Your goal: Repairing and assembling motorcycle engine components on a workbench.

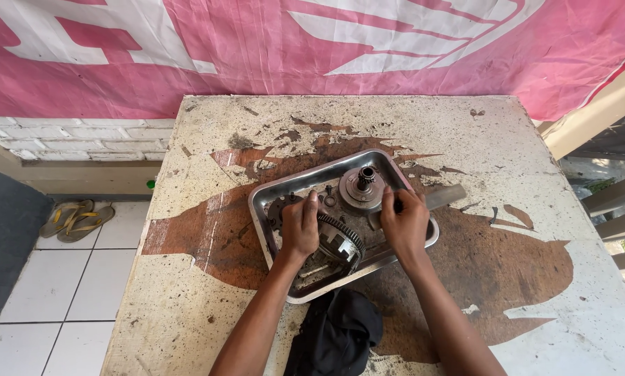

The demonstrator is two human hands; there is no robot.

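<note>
Taking the shallow rectangular stainless-steel tray [277, 237] as the landmark: far to its left, on the white tiled floor [68, 292], lies a pair of tan flip-flop sandals [75, 219]. Nearer, just off the tray's upper left, a small green round object [150, 184] sits at the edge of the worn white-and-brown painted tabletop [507, 278], which carries the tray near its middle.

Inside the tray's left half, the left hand [300, 226] lies palm down, fingers curled over the top of a dark round toothed metal gear ring [344, 244]. Whether those fingers actually clamp the ring or only rest on it cannot be told. A few small dark metal parts [328, 198] lie just above the hand, within the tray.

In the tray's upper middle stands a round grey metal hub with a short splined shaft [363, 184], upright and apart from both hands.

At the tray's right side, the right hand [405, 223] is closed around a dark slim handle [398, 206], and a flat grey metal bar [446, 197] sticks out past the tray's right rim beside it. Whether handle and bar are one piece is unclear.

Just below the tray's near edge, between the forearms, a crumpled black cloth [337, 334] lies on the tabletop. Behind the tray, beyond the table's far edge, hangs a pink-and-white fabric banner [187, 49].
</note>
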